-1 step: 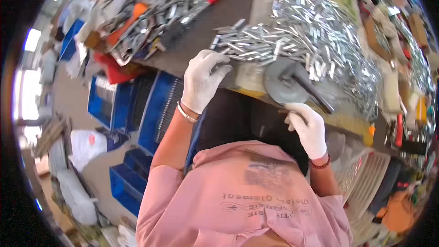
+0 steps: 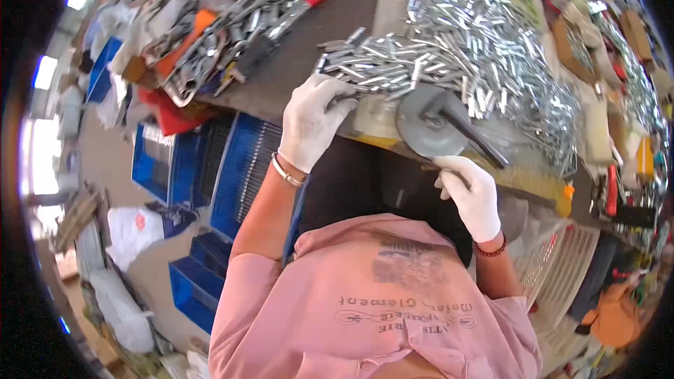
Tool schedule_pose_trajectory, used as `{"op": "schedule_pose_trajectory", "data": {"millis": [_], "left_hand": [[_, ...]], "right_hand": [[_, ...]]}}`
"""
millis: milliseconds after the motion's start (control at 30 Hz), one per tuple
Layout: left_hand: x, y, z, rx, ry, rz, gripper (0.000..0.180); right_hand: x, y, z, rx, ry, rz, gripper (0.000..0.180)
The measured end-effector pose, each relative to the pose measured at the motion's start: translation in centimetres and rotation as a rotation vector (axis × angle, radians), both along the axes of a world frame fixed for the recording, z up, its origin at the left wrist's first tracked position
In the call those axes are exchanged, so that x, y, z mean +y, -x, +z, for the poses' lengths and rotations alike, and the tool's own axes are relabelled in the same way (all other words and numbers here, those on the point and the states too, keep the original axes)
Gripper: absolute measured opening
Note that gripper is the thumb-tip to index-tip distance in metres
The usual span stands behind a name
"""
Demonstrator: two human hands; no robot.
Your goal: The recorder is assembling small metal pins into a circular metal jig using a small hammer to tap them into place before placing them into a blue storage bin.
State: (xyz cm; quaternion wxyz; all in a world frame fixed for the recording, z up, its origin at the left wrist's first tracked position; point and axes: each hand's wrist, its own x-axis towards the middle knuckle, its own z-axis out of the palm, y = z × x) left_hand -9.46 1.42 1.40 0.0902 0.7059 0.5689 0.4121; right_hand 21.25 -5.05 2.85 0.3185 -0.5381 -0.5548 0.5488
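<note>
Reaching into the metal pieces [image 2: 449, 56], left hand [image 2: 316, 123] seemingly pinches some; right hand [image 2: 470, 193] curls closed beside the grey disc [image 2: 428, 126].

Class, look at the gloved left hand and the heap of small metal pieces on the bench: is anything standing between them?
Nothing visible does. The left hand already rests at the near edge of the metal pieces; the grey round disc tool lies to its right, off to the side.

Left hand [image 2: 314, 123] gloved, fingers curled, reaching forward; right hand [image 2: 472, 195] gloved, loosely closed.

Stacked blue plastic crates [image 2: 232, 175] stand on a grey concrete floor [image 2: 105, 161] beside the cluttered brown tabletop [image 2: 309, 56], with bright windows [image 2: 42, 70] at the left.
</note>
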Motion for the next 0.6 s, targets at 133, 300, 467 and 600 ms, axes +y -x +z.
{"op": "schedule_pose_trajectory", "data": {"millis": [133, 300, 467, 600], "left_hand": [[2.3, -4.6, -0.9, -0.023, 0.022, -0.148, 0.013], [2.6, -8.6, -1.0, 0.365, -0.054, -0.092, 0.016], [2.9, -7.0, -1.6, 0.412, -0.033, -0.121, 0.017], [1.9, -5.4, 0.0, 0.381, 0.137, -0.166, 0.015]], "right_hand": [[-1.6, -2.7, 0.3, -0.016, -0.005, -0.107, 0.023], [-2.5, -4.7, 0.5, -0.056, 0.016, -0.143, 0.02], [-2.6, -6.2, 0.2, -0.107, -0.118, -0.108, 0.016], [-1.6, -10.1, -0.1, -0.56, -0.562, -0.276, 0.015]]}}
